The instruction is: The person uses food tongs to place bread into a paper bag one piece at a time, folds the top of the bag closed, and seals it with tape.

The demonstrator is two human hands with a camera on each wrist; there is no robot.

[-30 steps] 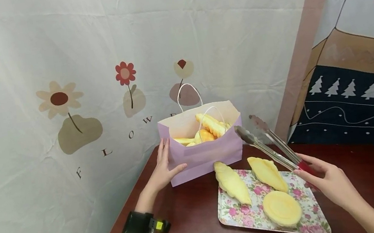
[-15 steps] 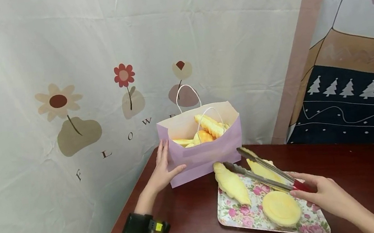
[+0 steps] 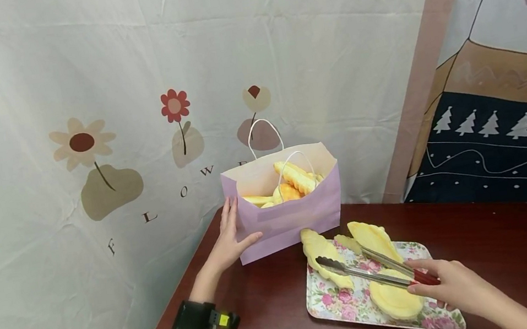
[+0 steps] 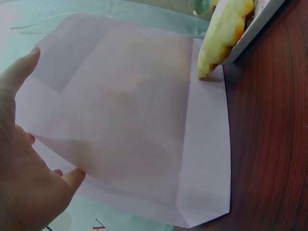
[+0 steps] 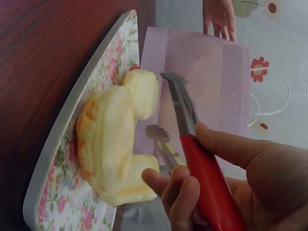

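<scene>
One leftmost loaf (image 3: 319, 245), left of right hand (image 3: 451, 282), slanting fore-aft; fingers curled round tongs (image 5: 209, 185); left hand (image 3: 228, 248) splayed on bag (image 3: 296, 220).

I get soft, even light in the head view. My wrist views look dimmer, the bag (image 4: 130, 106) hazy in the left one.
</scene>
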